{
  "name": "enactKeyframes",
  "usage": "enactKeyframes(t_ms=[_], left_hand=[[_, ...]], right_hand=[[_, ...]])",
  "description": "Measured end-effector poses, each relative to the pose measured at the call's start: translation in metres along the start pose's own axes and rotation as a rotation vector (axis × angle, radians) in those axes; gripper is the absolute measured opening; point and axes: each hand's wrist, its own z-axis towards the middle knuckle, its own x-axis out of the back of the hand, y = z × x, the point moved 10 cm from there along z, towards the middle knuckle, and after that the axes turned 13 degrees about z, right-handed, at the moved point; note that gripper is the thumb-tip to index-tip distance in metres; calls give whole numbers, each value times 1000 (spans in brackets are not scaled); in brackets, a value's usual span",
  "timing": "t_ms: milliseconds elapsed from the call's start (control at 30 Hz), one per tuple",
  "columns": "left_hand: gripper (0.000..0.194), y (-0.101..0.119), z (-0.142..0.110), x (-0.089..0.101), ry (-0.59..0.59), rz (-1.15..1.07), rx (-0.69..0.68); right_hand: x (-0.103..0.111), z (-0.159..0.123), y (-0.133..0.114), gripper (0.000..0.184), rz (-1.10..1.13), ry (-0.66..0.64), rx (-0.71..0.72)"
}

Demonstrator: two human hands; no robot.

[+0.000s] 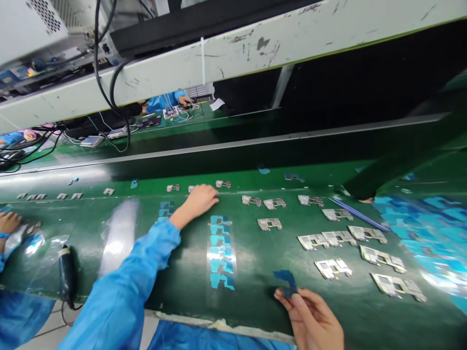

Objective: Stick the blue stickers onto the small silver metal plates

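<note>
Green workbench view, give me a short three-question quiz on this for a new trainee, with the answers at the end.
1. What is the bare right hand pinching between its fingers?
2. True or false: the bare left hand is gripping the slim blue stick.
3. Which is closer to the bare left hand?
A. The clear film strip of teal-blue pieces
B. The black corded cylinder

Key:
1. A dark blue film piece
2. False: it rests on the green bench mat.
3. A
</note>
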Motion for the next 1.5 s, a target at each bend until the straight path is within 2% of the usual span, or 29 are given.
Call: enactKeyframes(t_ms=[67,133,233,333,433,500,533,567,600,667,700,767,867,967,1200,1500], left_hand=[[39,-29,48,-4,11,-1,55],[47,-45,78,-15,5,-28,75],[39,-56,96,-24,20,-98,90],[28,-58,95,-17,63,-206,105],[27,-48,67,-13,99,-334,144],[33,-31,27,-22,108,-478,194],[37,-18,1,-31,97,-581,224],[44,-5,-27,-45,69,-818,278],[51,15,-54,-62,-12,-1057,315],[58,51,-103,-87,-148,-1361,398],[59,63,-122,-94,-189,-1429,433],[59,73,-143,-100,-209,-1467,496],[61,71,-149,-104,-204,-1495,537],[61,71,-145,-106,-226,-1539,507],[54,76,-145,-103,-240,-1465,398],[53,73,-144,-98,-201,-1326,372]], right_hand=[[4,1,6,32,-16,25,-33],[10,1,8,37,-95,62,-20],[19,2,10,42,-235,82,24],[20,5,13,40,-296,57,43],[13,6,11,36,-273,41,34],[2,6,8,31,-192,33,26],[-5,6,5,29,-141,31,29],[-12,7,3,27,-95,31,37],[-20,8,2,26,-70,27,45],[-34,13,5,26,-95,11,45],[-42,16,10,27,-139,-10,28],[-56,21,22,28,-266,-73,-16],[-75,21,37,29,-451,-190,-82],[-86,19,39,30,-542,-258,-111],[-94,17,26,28,-607,-304,-39],[-101,12,22,16,-706,-369,20]])
